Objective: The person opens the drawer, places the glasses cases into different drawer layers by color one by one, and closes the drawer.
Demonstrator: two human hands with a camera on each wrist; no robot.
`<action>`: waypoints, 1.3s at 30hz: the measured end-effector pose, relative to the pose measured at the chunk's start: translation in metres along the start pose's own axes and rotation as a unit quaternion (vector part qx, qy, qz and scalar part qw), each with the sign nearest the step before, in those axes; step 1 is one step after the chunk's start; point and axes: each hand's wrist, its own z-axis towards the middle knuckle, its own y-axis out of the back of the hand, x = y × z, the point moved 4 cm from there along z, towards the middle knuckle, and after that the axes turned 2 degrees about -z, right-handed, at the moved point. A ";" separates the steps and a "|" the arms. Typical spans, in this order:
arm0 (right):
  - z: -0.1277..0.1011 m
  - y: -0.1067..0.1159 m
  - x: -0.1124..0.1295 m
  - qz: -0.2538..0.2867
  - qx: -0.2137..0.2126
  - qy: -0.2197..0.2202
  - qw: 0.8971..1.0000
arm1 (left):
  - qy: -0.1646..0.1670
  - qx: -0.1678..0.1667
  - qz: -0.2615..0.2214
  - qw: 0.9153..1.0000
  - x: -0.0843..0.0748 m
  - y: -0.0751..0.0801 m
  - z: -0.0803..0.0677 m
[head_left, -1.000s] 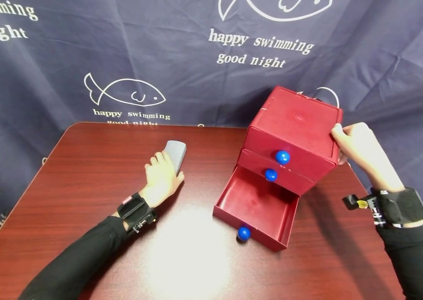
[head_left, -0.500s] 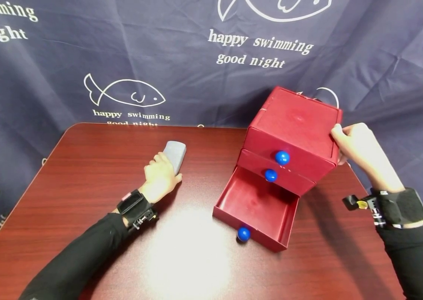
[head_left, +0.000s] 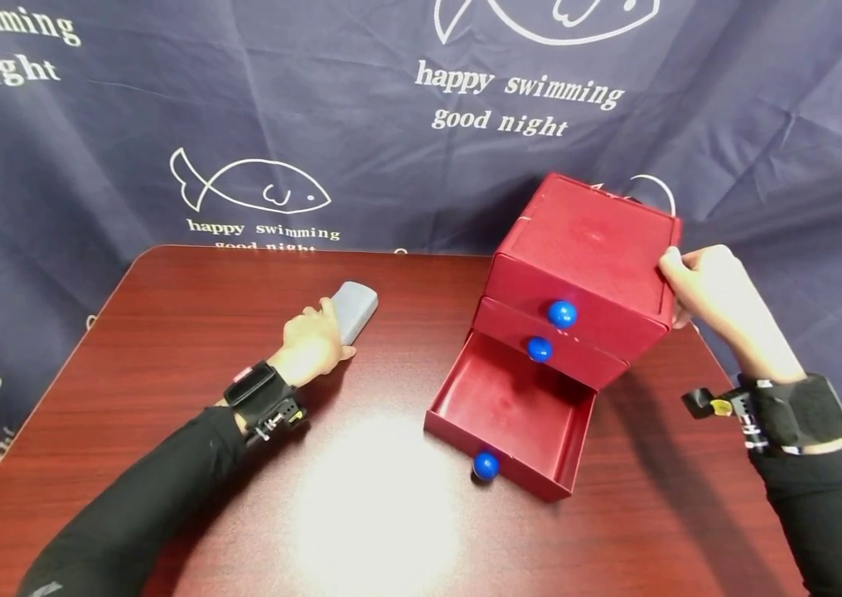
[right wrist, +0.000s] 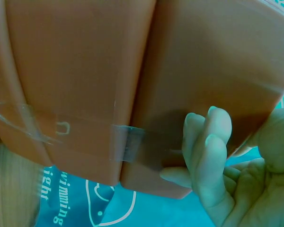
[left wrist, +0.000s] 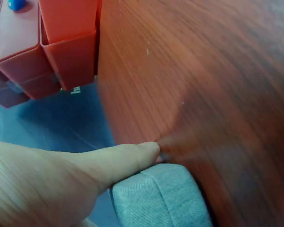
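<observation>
A grey, oblong, cloth-textured case (head_left: 355,311), like a glasses case, is on the left half of the table. My left hand (head_left: 312,340) grips its near end, thumb along one side, as the left wrist view shows with the case's end (left wrist: 154,198). At right stands a red drawer cabinet (head_left: 592,240) with blue knobs. Its bottom drawer (head_left: 506,410) is pulled out and bare inside; the two drawers above are closed. My right hand (head_left: 712,286) holds the cabinet's right top edge, thumb on top. In the right wrist view, its curled fingers (right wrist: 213,151) lie against the side wall.
The brown wooden table (head_left: 190,348) reaches back to a dark blue curtain (head_left: 361,108) printed with white fish and words. Clear tape (right wrist: 128,142) crosses the cabinet's side. A blue knob (head_left: 486,466) sticks out from the open drawer's front.
My left hand has closed more around the grey glasses case, which has shifted and turned slightly to the right. The right hand and the cabinet have stayed in place.
</observation>
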 end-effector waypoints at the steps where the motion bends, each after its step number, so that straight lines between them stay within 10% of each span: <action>1: 0.000 0.000 0.000 0.001 0.000 0.000 1.000 | -0.001 0.006 0.000 1.000 0.001 0.000 0.001; 11: -0.001 0.000 0.001 0.004 0.000 0.001 1.000 | -0.017 0.074 0.011 0.997 0.006 0.007 0.006; 39: -0.002 0.000 -0.001 0.000 -0.001 -0.003 1.000 | -0.064 0.065 0.012 0.996 0.001 0.019 -0.005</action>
